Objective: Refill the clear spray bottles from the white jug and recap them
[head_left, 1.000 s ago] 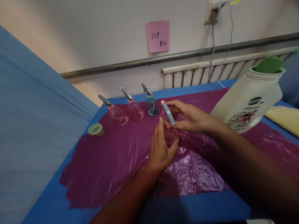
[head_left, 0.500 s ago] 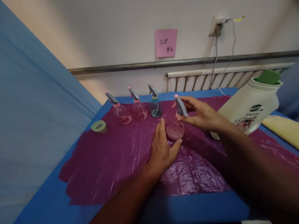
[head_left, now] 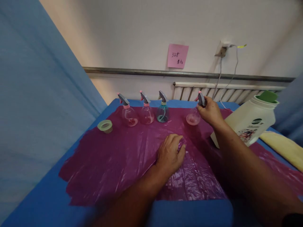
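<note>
Right hand clasps one spray bottle; left hand rests empty on plastic. Three more bottles stand leftward, one jug rightward

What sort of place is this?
Probably a makeshift workstation in an ordinary room: blue cloth and a purple plastic sheet cover the surface, a radiator and wall socket sit behind, and the right hand grips a spray bottle.
</note>
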Demonstrator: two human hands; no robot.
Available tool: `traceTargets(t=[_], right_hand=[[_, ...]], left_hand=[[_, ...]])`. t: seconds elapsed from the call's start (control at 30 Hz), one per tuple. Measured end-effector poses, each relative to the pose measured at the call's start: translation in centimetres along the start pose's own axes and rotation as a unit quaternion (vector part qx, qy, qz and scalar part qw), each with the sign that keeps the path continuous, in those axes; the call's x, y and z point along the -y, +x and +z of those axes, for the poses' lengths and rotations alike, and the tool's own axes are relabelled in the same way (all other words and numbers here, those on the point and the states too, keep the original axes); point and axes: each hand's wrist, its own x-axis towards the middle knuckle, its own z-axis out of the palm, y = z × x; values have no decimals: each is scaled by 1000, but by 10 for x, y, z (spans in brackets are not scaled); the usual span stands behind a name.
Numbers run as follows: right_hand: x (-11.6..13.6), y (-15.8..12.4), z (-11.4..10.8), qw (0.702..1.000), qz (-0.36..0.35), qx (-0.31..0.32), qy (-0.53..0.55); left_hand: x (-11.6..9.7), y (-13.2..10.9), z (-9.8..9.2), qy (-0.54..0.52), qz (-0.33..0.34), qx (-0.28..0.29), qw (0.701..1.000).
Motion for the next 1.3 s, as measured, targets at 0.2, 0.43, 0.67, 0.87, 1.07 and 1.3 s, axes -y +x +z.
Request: traceTargets(t=[0.2, 0.43, 0.67, 0.87, 1.07, 1.3], right_hand=[[-6, -1, 10, 999, 16, -3, -30], [28, -16, -12, 988, -103, -117, 9], [77, -5, 39, 974, -109, 64, 189], [90, 22, 107, 970, -60, 138, 193], [98, 20, 120, 962, -69, 138, 225], [76, -27, 40, 943, -125, 100, 292]], left_hand=[[-2, 0, -1, 2, -8, 14, 1000], [-6, -3, 4, -15, -15, 18, 1000], [-10, -3, 4, 9, -23, 22, 999], [-10, -3, 2, 9, -21, 25, 999], [-13, -3, -2, 7, -29, 18, 999], [-14, 3, -8, -6, -12, -96, 995]])
